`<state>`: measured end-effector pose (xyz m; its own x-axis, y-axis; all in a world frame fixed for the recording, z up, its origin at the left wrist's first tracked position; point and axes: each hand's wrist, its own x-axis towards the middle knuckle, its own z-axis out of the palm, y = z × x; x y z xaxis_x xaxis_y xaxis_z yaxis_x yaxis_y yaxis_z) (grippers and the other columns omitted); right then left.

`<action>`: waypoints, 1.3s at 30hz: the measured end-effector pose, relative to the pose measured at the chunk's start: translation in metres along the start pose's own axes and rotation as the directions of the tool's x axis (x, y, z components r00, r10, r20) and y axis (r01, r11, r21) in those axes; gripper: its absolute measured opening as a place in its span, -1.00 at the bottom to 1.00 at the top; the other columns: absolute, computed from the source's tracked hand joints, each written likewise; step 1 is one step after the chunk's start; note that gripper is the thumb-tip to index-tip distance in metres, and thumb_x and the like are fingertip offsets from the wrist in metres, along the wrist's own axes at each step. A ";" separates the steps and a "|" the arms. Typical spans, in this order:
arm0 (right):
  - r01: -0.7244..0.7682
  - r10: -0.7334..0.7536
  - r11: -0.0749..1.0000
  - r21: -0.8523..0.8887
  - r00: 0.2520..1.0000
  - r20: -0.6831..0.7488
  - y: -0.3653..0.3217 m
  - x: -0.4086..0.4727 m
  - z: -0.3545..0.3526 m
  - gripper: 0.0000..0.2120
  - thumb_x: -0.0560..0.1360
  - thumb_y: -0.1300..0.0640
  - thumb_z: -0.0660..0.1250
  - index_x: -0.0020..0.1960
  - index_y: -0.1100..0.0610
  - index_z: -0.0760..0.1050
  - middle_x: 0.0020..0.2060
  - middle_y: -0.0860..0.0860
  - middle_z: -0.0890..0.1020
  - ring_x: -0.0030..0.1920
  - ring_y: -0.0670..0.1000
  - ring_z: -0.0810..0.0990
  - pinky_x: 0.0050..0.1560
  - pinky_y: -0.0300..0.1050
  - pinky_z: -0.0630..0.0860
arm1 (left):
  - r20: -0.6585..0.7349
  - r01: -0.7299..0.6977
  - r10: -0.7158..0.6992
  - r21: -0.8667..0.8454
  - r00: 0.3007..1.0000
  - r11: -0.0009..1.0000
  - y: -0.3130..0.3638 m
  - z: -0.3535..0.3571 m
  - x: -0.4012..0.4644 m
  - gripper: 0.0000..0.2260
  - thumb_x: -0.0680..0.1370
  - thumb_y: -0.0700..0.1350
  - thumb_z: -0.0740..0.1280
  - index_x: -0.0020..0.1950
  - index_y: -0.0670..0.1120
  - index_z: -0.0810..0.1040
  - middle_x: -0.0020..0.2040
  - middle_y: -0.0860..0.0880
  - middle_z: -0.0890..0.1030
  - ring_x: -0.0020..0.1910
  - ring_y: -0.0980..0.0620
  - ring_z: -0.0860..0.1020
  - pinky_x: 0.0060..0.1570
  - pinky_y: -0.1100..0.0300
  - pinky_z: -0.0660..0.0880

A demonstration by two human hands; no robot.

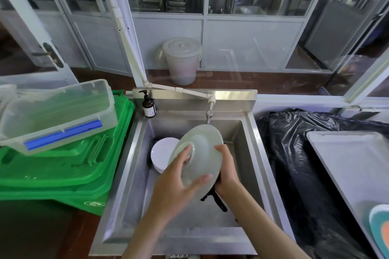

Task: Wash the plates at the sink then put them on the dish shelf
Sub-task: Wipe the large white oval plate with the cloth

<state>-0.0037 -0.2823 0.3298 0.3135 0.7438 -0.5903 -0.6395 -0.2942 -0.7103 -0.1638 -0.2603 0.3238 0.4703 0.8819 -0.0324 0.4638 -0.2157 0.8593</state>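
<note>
Sink point(134, 166) dead centre, tap point(208, 114) at twelve o'clock on its back wall. In the basin, a stack of plates point(161, 154) at ten o'clock, behind the tilted plate point(202, 143) held over the middle. Soap bottle point(148, 105) on the back-left corner. Bin point(63, 168) at nine, tub point(56, 115) on top. Tray point(349, 160) at three. Bucket point(182, 60) on the floor beyond the sink.

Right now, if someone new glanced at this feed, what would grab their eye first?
Probably the pale plate held tilted over the steel sink just below the tap, with the left hand gripping its back and the right hand at its right edge. Next, the bright green bin lid at left, with a clear plastic box resting on it.
</note>
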 end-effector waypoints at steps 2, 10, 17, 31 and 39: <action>0.035 -0.033 0.998 0.061 0.999 -0.032 0.002 -0.002 -0.014 -0.58 0.56 -0.12 0.23 0.13 0.18 0.64 -0.16 0.19 0.73 -0.23 0.21 0.68 -0.18 0.03 0.60 | 0.032 0.019 -0.016 -0.083 0.999 0.996 -0.005 -0.015 0.007 -0.52 0.53 0.42 0.30 0.42 0.33 0.46 0.20 0.31 0.65 0.18 0.35 0.59 0.13 0.20 0.52; 0.071 -0.072 0.986 0.149 0.997 -0.002 0.009 -0.013 -0.039 -0.54 0.61 -0.09 0.15 -0.16 0.14 0.71 -0.24 0.18 0.70 -0.32 0.17 0.68 -0.17 0.01 0.53 | 0.090 0.522 -0.580 -0.563 0.810 0.641 -0.080 -0.035 0.069 -0.42 0.50 0.43 0.28 0.27 0.02 0.63 0.15 -0.11 0.71 0.09 -0.12 0.67 0.03 -0.01 0.58; 0.069 -0.071 0.997 -0.043 0.997 -0.043 0.005 -0.010 -0.052 -0.63 0.60 -0.14 0.27 0.06 0.12 0.70 -0.05 0.21 0.74 -0.14 0.19 0.71 -0.04 0.08 0.56 | 0.334 0.550 -0.513 -0.755 0.791 0.357 -0.066 -0.028 0.055 -0.41 0.65 0.34 0.12 0.36 -0.05 0.65 0.20 -0.17 0.70 0.15 -0.14 0.69 0.16 -0.06 0.59; 0.340 -0.490 0.763 -0.549 0.859 -0.148 -0.036 0.032 -0.070 -0.65 0.44 0.12 0.61 0.17 0.03 0.60 0.01 0.01 0.74 0.08 0.03 0.70 0.15 0.04 0.61 | -0.153 0.200 -0.382 -0.646 0.911 0.737 -0.011 -0.043 0.042 -0.55 0.54 0.36 0.32 0.07 0.02 0.69 0.02 -0.03 0.73 0.11 -0.06 0.65 0.25 -0.16 0.54; 0.693 -0.600 0.516 -0.503 0.712 0.365 -0.046 -0.011 0.018 -0.69 0.44 0.17 0.61 0.12 -0.01 0.63 -0.01 -0.08 0.74 0.03 -0.09 0.70 0.05 -0.18 0.63 | -0.217 0.096 -0.223 -0.477 0.950 0.874 0.016 -0.029 0.025 -0.71 0.72 0.09 0.21 0.07 0.05 0.71 -0.02 0.20 0.73 0.04 0.26 0.64 0.03 0.25 0.49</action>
<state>0.0099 -0.2663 0.3764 0.3511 0.9249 0.1462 0.2401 0.0620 -0.9688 -0.1664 -0.2297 0.3515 0.1810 0.9771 -0.1116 0.0921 0.0961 0.9911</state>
